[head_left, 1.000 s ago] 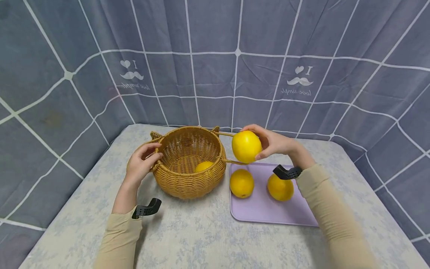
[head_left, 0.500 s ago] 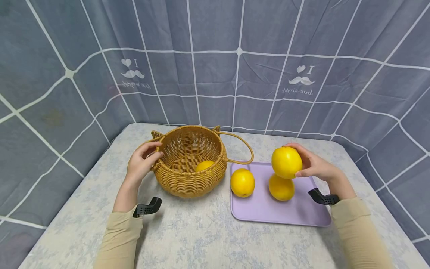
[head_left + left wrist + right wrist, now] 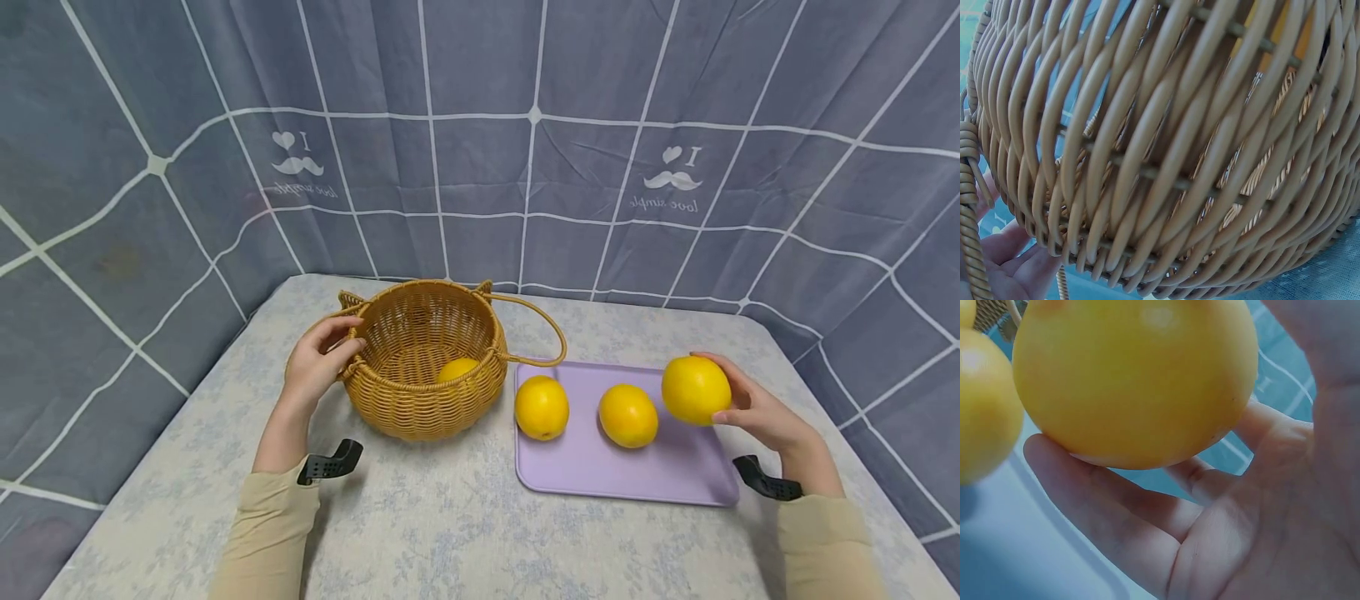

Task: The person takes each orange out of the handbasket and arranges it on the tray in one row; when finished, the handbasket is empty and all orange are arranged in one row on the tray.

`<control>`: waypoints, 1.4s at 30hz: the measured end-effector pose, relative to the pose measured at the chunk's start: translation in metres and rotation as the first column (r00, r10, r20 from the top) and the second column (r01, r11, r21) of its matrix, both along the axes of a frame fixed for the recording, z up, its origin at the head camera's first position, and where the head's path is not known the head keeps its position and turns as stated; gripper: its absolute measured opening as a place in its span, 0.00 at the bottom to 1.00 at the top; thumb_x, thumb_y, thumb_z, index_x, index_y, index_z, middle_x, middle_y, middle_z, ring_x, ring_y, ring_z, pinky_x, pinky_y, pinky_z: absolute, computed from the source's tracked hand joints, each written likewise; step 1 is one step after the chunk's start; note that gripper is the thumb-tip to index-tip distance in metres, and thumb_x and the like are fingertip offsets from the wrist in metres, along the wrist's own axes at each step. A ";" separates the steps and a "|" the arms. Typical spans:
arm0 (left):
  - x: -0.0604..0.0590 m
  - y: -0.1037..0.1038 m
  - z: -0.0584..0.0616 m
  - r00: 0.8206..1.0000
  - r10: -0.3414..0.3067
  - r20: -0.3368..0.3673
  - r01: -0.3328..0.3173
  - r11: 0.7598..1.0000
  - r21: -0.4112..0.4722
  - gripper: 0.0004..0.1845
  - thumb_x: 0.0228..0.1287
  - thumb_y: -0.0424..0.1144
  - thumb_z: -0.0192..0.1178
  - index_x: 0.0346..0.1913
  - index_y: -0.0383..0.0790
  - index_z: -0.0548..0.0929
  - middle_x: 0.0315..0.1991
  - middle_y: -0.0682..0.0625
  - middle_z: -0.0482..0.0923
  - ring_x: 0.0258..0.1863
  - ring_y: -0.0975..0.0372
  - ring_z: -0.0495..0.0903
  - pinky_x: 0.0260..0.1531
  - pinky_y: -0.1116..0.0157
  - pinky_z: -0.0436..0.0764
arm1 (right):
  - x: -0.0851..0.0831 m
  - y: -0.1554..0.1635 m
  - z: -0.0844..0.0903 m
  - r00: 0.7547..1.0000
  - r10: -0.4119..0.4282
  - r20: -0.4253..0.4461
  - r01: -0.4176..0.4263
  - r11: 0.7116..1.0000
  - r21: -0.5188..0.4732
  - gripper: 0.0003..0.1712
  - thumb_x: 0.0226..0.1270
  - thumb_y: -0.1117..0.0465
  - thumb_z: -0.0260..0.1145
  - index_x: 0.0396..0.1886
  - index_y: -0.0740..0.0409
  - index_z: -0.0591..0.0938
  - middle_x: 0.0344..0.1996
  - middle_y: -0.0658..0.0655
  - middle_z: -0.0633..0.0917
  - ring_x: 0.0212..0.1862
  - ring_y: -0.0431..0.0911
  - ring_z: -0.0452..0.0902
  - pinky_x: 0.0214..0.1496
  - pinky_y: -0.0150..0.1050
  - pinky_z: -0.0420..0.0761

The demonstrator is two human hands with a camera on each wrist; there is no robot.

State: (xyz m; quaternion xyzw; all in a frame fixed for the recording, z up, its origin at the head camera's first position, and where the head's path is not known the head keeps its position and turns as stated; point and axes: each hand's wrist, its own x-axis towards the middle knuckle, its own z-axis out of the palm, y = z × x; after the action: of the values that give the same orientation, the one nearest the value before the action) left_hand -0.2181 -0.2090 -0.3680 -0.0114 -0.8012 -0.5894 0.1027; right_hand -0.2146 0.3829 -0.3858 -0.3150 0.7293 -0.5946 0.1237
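Observation:
In the head view my left hand [image 3: 318, 358] grips the left rim of a round wicker basket [image 3: 420, 412]. Its fingers show beside the weave [image 3: 1147, 144] in the left wrist view. One orange [image 3: 456, 369], yellow-skinned, lies in the basket, partly hidden by the front rim. My right hand [image 3: 765, 412] holds another orange [image 3: 696, 390] at the back right of a lilac tray [image 3: 600, 475], with thumb and fingers round it in the right wrist view. Two more oranges rest on the tray, a left orange [image 3: 542, 407] and a middle orange [image 3: 628, 416].
The basket's loop handle [image 3: 558, 329] hangs out to the right, reaching over the tray's back left corner. A pale floral cloth covers the table [image 3: 420, 525]. Grey-blue checked curtains [image 3: 480, 167] enclose the back and sides.
My right hand has carried its orange right and down, from beside the basket handle, past the middle orange, to the tray's right end. The left hand and basket have stayed put.

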 end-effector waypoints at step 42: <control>0.000 -0.002 -0.002 0.999 -0.036 -0.025 0.037 0.999 0.030 0.22 0.65 0.38 0.58 0.60 0.35 0.73 0.67 0.46 0.62 0.66 0.53 0.60 0.62 0.54 0.66 | 0.006 0.010 -0.042 0.967 -0.234 0.100 0.202 0.944 0.263 0.39 0.61 0.68 0.60 0.70 0.53 0.55 0.58 0.42 0.64 0.53 0.35 0.66 0.50 0.37 0.75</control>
State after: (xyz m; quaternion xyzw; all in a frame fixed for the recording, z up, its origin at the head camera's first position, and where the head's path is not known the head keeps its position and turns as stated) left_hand -0.2185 -0.2110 -0.3700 -0.0317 -0.7906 -0.6030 0.1017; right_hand -0.2082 0.3928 -0.4279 -0.1748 0.8194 -0.5270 0.1429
